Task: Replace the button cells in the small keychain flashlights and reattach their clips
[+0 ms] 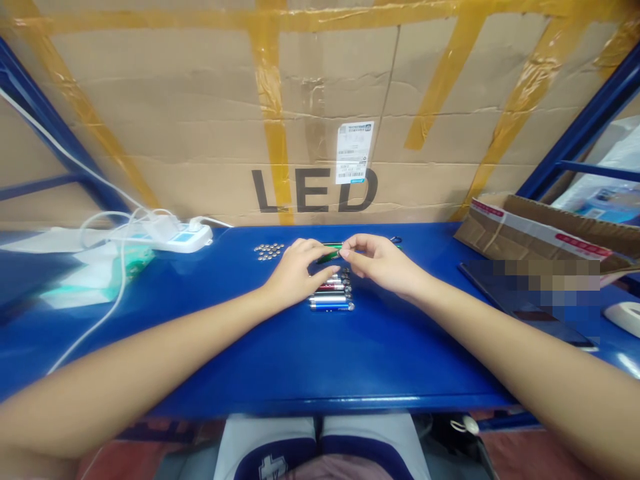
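Note:
A slim green tube (329, 255), like a small pen torch, lies between my two hands above the blue table (320, 360). My left hand (299, 270) has its fingers on the tube's left part, with the thumb reaching below it. The fingertips of my right hand (377, 260) are pinched together at the tube's right end. Whether they hold a small part there is too small to tell. Just below the hands lies a row of similar small tubes in several colours, a blue tube (331, 307) nearest me. My left hand partly covers this row.
Several small round metal discs (269, 251), like button cells, lie left of my left hand. A white power strip (187, 237) with cables stands at the left. An open cardboard box (530, 230) and a dark flat device (515, 303) are at the right. A large carton (210, 120) backs the table.

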The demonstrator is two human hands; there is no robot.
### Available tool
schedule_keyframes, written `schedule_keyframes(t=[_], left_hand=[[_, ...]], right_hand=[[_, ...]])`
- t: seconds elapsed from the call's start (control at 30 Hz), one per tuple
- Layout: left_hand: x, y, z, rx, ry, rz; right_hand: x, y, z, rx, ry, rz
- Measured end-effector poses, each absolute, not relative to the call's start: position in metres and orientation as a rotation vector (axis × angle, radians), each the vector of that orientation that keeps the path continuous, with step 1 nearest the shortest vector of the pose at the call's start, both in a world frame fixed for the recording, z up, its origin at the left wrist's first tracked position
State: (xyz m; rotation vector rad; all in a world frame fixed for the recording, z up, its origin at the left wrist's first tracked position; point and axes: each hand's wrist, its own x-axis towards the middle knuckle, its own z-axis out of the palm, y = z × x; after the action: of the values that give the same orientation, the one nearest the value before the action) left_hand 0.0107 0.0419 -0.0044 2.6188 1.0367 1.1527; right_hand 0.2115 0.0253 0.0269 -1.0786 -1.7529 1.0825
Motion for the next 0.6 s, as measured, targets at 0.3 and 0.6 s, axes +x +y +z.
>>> schedule_keyframes(t=[0.3, 0.6], left_hand=[[0.010, 0.041, -0.004, 1.699, 1.161, 1.173], [0.025, 0.034, -0.003, 1.351, 0.981, 1.142]], right_hand=[[0.218, 0.034, 0.029, -1.182, -1.470, 1.153], [0.212, 0.034, 0.028, -1.238, -1.401, 1.157]])
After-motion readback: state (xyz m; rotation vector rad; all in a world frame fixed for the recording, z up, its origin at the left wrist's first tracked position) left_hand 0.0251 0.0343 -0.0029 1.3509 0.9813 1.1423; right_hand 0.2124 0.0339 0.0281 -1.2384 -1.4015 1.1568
